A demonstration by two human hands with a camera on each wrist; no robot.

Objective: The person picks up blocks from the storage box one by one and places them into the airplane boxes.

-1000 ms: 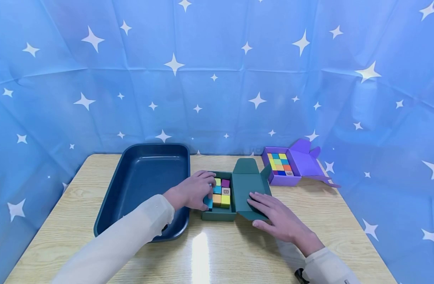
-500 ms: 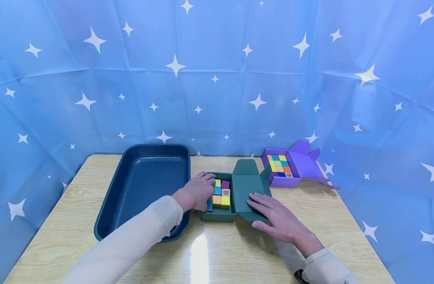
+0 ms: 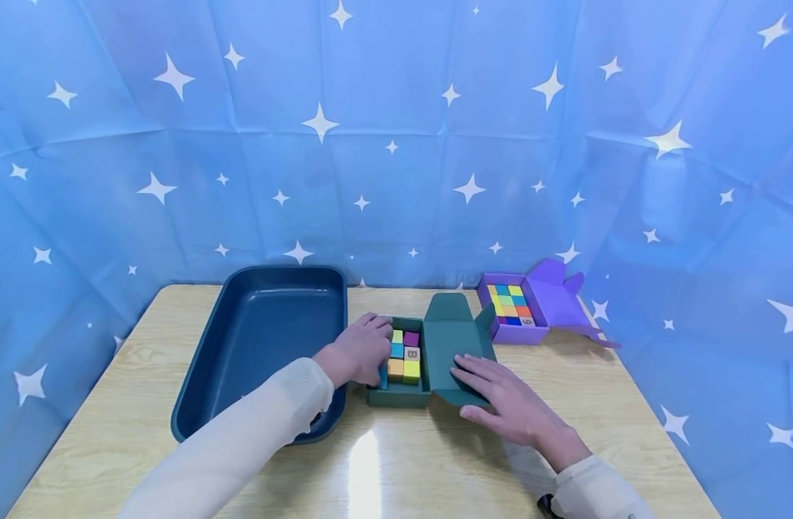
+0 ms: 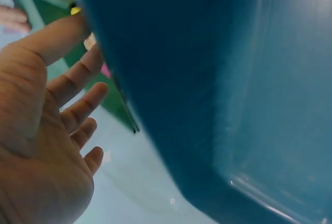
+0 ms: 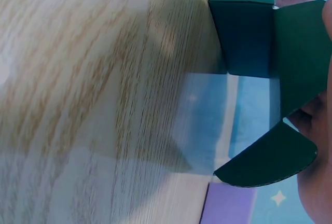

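In the head view, my left hand (image 3: 360,351) reaches over the left side of an open green cardboard box (image 3: 399,398). Its thumb and fingers curl around a blue toy block (image 3: 383,375), mostly covered by the hand. Beside it inside the box sit a yellow block (image 3: 411,371), an orange block (image 3: 395,370), a purple block (image 3: 411,338) and a block marked B (image 3: 412,353), among several others. The left wrist view shows the left fingertips partly hidden behind a dark blue tray. My right hand (image 3: 510,400) rests with straight fingers on the green lid (image 3: 453,339), folded out rightward.
The dark blue tray (image 3: 273,346) stands close to the green box's left side, under my left forearm. At the back right, an open purple box (image 3: 520,335) holds several colourful blocks. Its lid (image 3: 559,299) spreads right. A starry blue curtain (image 3: 396,144) hangs behind the wooden table (image 3: 448,468).
My left hand has moved slightly right over the green box, and covers more of the blue block. The right hand stays on the lid.
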